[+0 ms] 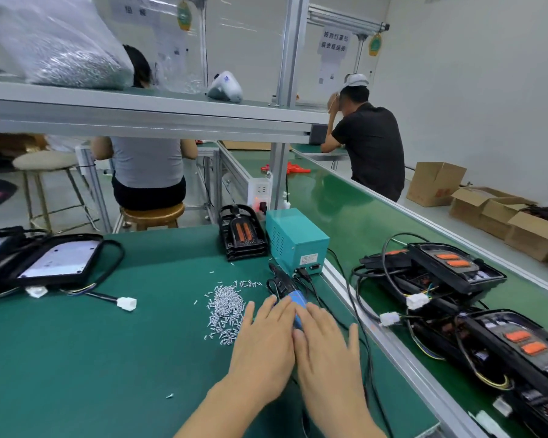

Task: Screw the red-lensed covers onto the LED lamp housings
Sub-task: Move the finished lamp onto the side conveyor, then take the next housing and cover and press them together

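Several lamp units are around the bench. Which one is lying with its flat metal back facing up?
The lamp housing at the bench's far left. It shows a plain grey backplate, while the lamp units on the conveyor to the right show their orange parts.

Bright even light, wide-angle edge distortion

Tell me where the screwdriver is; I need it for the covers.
In the head view, the screwdriver lies on the green mat right of centre, under the fingertips of both hands, between the screw pile and the teal box.
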A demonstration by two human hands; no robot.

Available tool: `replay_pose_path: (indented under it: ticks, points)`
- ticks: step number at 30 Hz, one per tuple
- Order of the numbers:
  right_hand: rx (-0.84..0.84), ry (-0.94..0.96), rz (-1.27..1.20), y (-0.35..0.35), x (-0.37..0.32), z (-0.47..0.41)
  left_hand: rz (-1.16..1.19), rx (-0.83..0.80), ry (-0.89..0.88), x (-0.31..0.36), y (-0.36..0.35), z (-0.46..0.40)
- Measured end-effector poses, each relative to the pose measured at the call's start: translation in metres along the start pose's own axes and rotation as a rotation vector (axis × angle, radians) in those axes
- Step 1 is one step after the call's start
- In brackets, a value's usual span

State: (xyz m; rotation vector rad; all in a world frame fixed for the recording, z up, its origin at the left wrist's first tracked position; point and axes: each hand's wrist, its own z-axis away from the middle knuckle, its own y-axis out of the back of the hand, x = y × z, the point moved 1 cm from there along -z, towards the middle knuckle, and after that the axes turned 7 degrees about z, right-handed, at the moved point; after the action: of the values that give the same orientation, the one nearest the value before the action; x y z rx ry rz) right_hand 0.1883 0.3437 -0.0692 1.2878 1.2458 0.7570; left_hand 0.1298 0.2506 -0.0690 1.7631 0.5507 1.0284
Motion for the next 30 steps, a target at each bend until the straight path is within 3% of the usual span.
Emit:
replay_pose_path:
  ticks: [12,23,25,30]
  points:
    - [-0.1,0.297,-0.1,-0.044,-0.103,-0.001,-0.074,0.057,0.273,-0.099,0.03,0.059]
    - [-0.185,0.522,-0.121,-0.084,-0.153,-0.006,-0.046,0.039,0.427,-0.16,0.036,0.092]
    - [-0.169,0.56,-0.058,-0.089,-0.157,-0.007,-0.055,0.036,0.435,-0.169,0.039,0.095]
    - [0.108,0.605,0.043,-0.101,-0.158,0.001,-0.056,0.116,0.445,-0.193,0.054,0.096]
